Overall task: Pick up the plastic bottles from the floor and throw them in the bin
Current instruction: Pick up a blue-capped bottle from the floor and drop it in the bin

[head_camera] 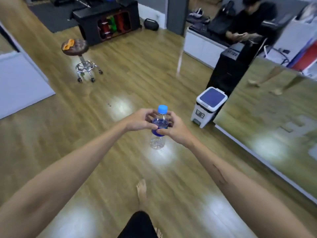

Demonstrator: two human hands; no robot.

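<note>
I hold a clear plastic bottle [159,124] with a light blue cap and a blue label upright in front of me, above the wooden floor. My left hand [140,120] grips its upper part from the left, and my right hand [173,127] wraps around it from the right. A white pedal bin [208,107] with a closed blue-grey lid stands on the floor to the right, further away than the bottle, beside a mirror wall.
A large mirror [274,117] runs along the right. A black speaker tower [226,69] stands behind the bin. A wheeled stool [80,55] stands at the far left, with a black bench [106,23] behind it. A person [250,19] sits at the back right. My bare foot [142,189] is below.
</note>
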